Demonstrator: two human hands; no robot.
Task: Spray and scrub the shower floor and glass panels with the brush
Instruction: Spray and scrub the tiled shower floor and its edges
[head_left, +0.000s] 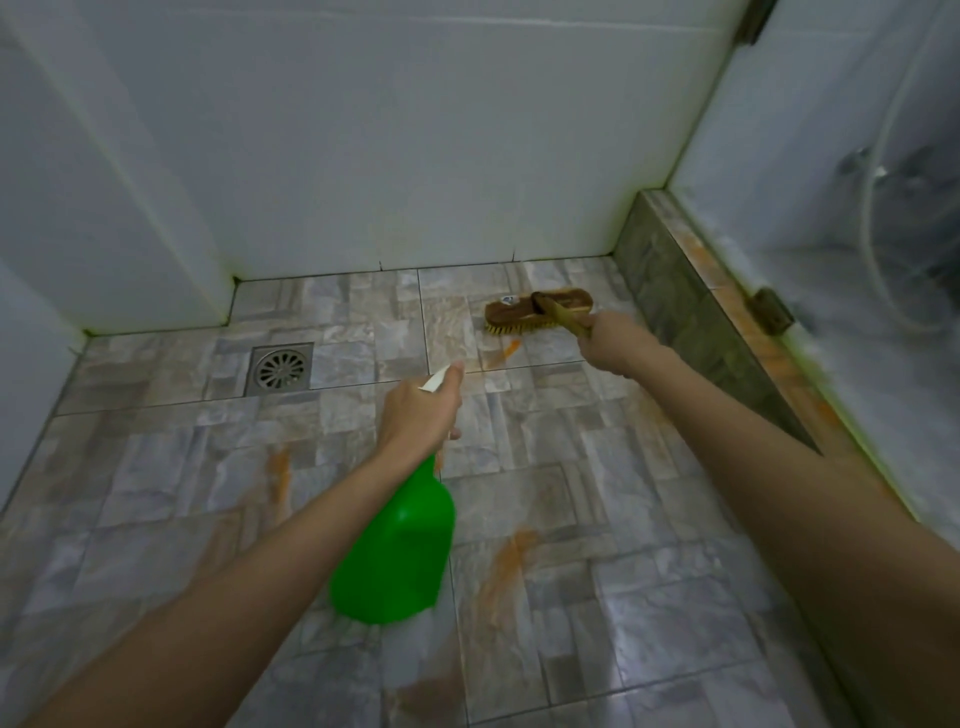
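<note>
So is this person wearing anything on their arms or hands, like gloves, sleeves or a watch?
No. Both forearms are bare up to the picture's edge, with no sleeves in sight. The left hand and right hand wear no gloves, and no watch, bracelet or ring shows on what is visible.

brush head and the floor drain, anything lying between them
Nothing: the head view shows only bare tiled floor between the brush head and the floor drain.
</note>
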